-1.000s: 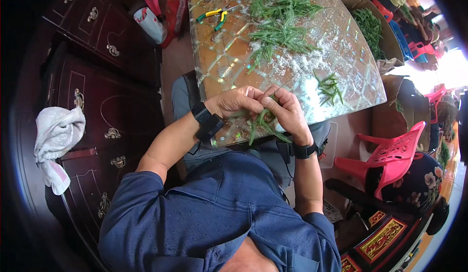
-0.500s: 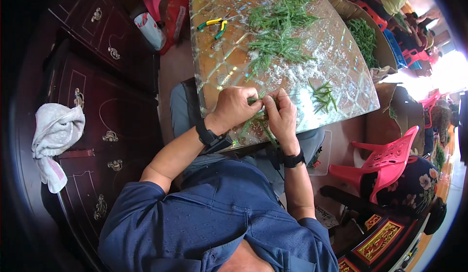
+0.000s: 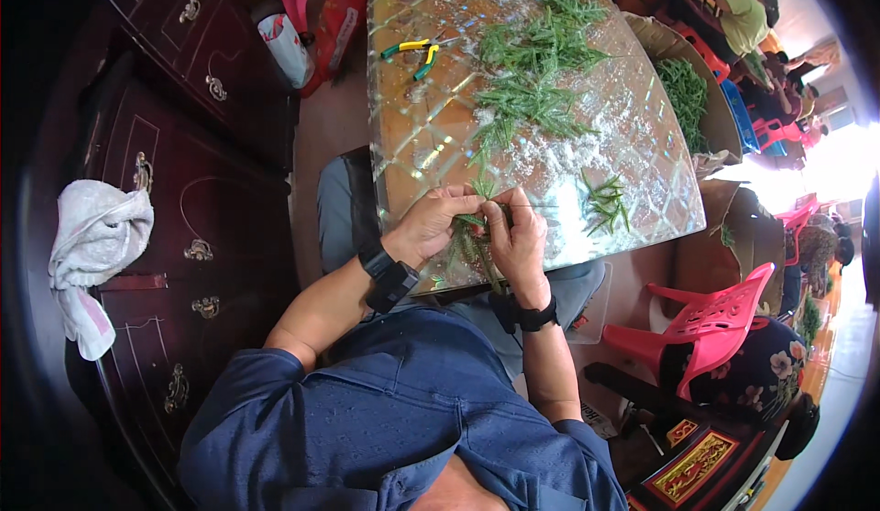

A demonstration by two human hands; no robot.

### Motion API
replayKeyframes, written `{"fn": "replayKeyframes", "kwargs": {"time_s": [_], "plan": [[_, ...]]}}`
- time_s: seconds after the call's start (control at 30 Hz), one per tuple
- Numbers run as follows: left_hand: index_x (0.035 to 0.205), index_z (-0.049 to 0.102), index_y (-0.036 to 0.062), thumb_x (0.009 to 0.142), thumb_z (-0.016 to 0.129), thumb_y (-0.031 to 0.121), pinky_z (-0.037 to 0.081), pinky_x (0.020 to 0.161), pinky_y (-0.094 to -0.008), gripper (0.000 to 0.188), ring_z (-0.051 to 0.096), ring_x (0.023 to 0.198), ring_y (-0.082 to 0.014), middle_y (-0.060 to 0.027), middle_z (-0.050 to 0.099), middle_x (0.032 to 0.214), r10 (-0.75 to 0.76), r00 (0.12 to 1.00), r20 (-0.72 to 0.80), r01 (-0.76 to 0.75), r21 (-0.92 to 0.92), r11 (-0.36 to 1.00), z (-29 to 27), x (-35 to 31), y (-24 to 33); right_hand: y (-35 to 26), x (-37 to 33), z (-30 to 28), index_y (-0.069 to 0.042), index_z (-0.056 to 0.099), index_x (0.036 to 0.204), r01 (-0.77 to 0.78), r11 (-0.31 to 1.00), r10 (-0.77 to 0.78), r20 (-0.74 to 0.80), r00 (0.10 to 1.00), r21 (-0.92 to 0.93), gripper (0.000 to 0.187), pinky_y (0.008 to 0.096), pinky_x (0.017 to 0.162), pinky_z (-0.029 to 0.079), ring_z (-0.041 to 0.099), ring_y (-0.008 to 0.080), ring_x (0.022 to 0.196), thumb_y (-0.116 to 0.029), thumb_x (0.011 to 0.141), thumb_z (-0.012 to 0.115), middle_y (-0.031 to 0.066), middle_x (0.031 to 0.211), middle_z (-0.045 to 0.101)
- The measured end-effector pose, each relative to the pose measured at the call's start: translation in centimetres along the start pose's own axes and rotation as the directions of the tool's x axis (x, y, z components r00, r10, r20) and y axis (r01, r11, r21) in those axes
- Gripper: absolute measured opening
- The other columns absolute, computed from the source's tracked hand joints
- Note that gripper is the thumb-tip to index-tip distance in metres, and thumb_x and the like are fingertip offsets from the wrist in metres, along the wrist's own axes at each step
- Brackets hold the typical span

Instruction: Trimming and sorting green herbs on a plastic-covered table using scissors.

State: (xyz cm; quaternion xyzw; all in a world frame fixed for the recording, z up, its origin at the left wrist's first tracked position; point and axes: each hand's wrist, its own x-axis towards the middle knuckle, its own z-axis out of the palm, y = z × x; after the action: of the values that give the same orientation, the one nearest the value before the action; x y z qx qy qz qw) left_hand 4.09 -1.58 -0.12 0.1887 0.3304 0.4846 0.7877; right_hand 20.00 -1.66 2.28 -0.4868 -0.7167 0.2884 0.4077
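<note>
Over the near edge of the table (image 3: 417, 135), my left hand (image 3: 429, 222) pinches a green artificial pine sprig (image 3: 475, 245). My right hand (image 3: 520, 236) closes on the same sprig, thumb and forefinger beside the left fingertips. Needles show above, between and below the hands; part of the stem is hidden by fingers. A thin dark line, perhaps wire, sticks out to the right of my right fingers. Just right of that hand lies a small loose sprig (image 3: 605, 204). Beyond the hands, a long heap of pine sprigs (image 3: 541, 43) spreads across the table.
Yellow-and-green pliers (image 3: 417, 53) lie at the table's far left. White flecks dust the tabletop. A carton of greenery (image 3: 683, 98) stands beyond the right edge, a pink chair (image 3: 706, 318) to the right. Dark drawers (image 3: 211, 199) line the left. Other people sit at far right.
My hands have shifted slightly down and toward me, still pinching the sprig. My left fingers have straightened somewhat, and more needles show above them. The whole view has tilted a little.
</note>
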Motion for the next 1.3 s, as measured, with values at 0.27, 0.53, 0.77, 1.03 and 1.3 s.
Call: {"fn": "replayKeyframes", "kwargs": {"time_s": [0.27, 0.53, 0.77, 1.03, 1.3], "plan": [[0.106, 0.064, -0.0006, 0.095, 0.063, 0.008, 0.054, 0.068, -0.0280, 0.014, 0.066, 0.077, -0.0144, -0.0046, 0.068, 0.089, 0.590, 0.729, 0.347, -0.530, 0.831, 0.166, 0.8, -0.7, 0.4, 2.1, 0.0, 0.9, -0.009, 0.056, 0.098, -0.455, 0.348, 0.343, 0.340, 0.875, 0.820, 0.015, 0.0212, 0.057, 0.045, 0.054, 0.0068, 0.065, -0.023, 0.103, 0.056, -0.0012, 0.084, 0.061], [0.112, 0.064, -0.0007, 0.097, 0.061, 0.016, 0.054, 0.079, -0.0345, 0.023, 0.068, 0.084, -0.0236, -0.0098, 0.069, 0.097, 0.022, 0.981, 0.195, -0.003, -0.101, 0.995, -0.5, -0.4, 1.7, 0.5, 0.9, -0.9, -0.005, 0.053, 0.096, -0.252, 0.661, 0.175, 0.181, 0.968, 0.707, 0.013, 0.0217, 0.063, 0.049, 0.058, 0.0075, 0.071, -0.016, 0.103, 0.056, 0.0011, 0.084, 0.062], [0.113, 0.064, -0.0016, 0.095, 0.065, 0.023, 0.052, 0.087, -0.0391, 0.031, 0.067, 0.087, -0.0268, -0.0117, 0.069, 0.101, -0.186, 0.854, 0.487, 0.268, -0.104, 0.958, -0.6, 0.3, 2.5, 0.5, 1.2, -3.2, -0.002, 0.053, 0.095, -0.229, 0.780, 0.064, 0.290, 0.955, 0.583, 0.011, 0.0245, 0.064, 0.052, 0.066, 0.0110, 0.071, -0.010, 0.102, 0.055, 0.0055, 0.083, 0.067], [0.109, 0.066, -0.0010, 0.096, 0.064, 0.020, 0.053, 0.081, -0.0376, 0.025, 0.066, 0.081, -0.0199, -0.0079, 0.069, 0.093, -0.217, 0.744, 0.632, 0.337, -0.074, 0.939, -0.8, 0.3, 1.2, -1.8, 1.3, -5.3, -0.001, 0.053, 0.094, -0.306, 0.752, -0.033, 0.496, 0.867, 0.584, 0.013, 0.0264, 0.065, 0.054, 0.070, 0.0164, 0.073, -0.012, 0.100, 0.058, 0.0074, 0.081, 0.067], [0.086, 0.064, 0.0059, 0.093, 0.067, 0.019, 0.052, 0.069, -0.0386, 0.015, 0.063, 0.072, -0.0187, -0.0038, 0.065, 0.082, -0.272, 0.799, 0.536, -0.128, 0.594, 0.795, -0.5, 0.3, 3.2, -1.3, 0.9, -5.5, -0.002, 0.056, 0.090, -0.027, 0.944, -0.140, 0.473, 0.870, 0.329, 0.017, 0.0238, 0.059, 0.046, 0.061, 0.0094, 0.066, -0.015, 0.100, 0.059, 0.0057, 0.075, 0.066]]}}
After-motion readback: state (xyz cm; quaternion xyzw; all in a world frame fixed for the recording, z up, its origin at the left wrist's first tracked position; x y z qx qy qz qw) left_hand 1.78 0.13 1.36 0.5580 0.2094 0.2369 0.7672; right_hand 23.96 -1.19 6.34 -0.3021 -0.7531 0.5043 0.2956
